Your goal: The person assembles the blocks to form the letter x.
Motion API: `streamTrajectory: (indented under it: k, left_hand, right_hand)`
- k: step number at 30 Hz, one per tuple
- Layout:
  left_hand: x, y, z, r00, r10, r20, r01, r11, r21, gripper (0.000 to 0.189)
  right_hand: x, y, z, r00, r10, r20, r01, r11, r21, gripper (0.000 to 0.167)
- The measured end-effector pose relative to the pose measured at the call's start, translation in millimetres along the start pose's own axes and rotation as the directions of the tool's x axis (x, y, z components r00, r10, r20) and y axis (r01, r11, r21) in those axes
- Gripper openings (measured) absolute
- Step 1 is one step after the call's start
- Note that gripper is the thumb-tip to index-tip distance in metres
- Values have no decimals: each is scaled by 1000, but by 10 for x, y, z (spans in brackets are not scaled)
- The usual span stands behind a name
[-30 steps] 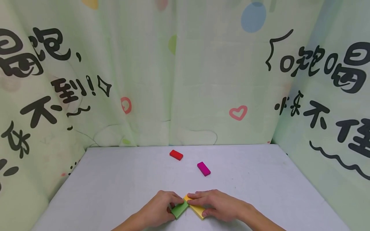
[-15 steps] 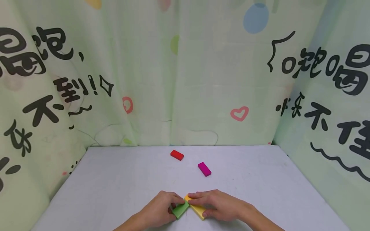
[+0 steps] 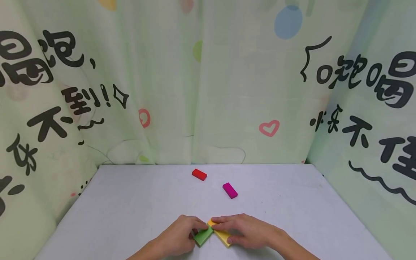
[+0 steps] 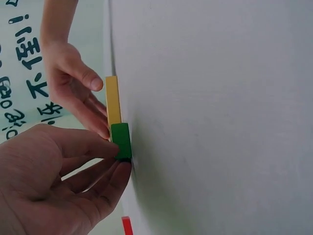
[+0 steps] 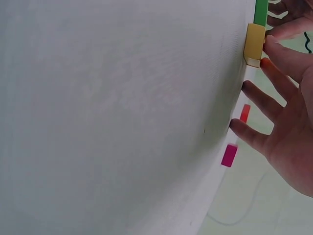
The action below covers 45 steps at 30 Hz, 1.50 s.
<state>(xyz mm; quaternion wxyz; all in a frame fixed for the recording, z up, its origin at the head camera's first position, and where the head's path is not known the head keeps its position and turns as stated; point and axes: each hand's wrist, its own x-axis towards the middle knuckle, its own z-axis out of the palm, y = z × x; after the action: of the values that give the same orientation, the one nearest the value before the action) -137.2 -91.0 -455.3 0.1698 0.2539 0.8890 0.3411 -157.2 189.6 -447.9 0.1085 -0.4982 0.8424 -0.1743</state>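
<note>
On one worktop (image 3: pixel 146 195), toward the near edge, the right hand (image 3: pixel 247 231) grips one yellow block (image 3: pixel 222 237); the left hand (image 3: pixel 178 235) pinches one green block (image 3: pixel 203 237) touching it. One magenta block (image 3: pixel 230 190) lies beyond, one red block (image 3: pixel 199 174) near the far edge.

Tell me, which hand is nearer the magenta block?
Right. The right hand is just on the person's side of the magenta block; the left hand is on that side too, farther left.
</note>
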Motion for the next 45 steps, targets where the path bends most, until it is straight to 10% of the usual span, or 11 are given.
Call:
streamTrajectory:
  k: [14, 21, 33, 45]
  left_hand:
    - [-19, -40, -66, 995, 91, -36, -87, 991, 100, 41]
    - [-24, -58, -51, 982, 190, -20, -173, 928, 328, 37]
    - [23, -97, -81, 943, 326, 73, -326, 847, 420, 48]
    - [-5, -130, -24, 963, 234, 136, -269, 889, 371, 55]
  right_hand:
    - [36, 16, -67, 999, 35, -15, -34, 997, 73, 47]
    - [34, 51, -60, 994, 92, -64, -87, 992, 89, 42]
    - [55, 117, -73, 982, 136, -135, -125, 988, 85, 36]
    - [21, 155, -195, 959, 233, -164, -223, 972, 72, 35]
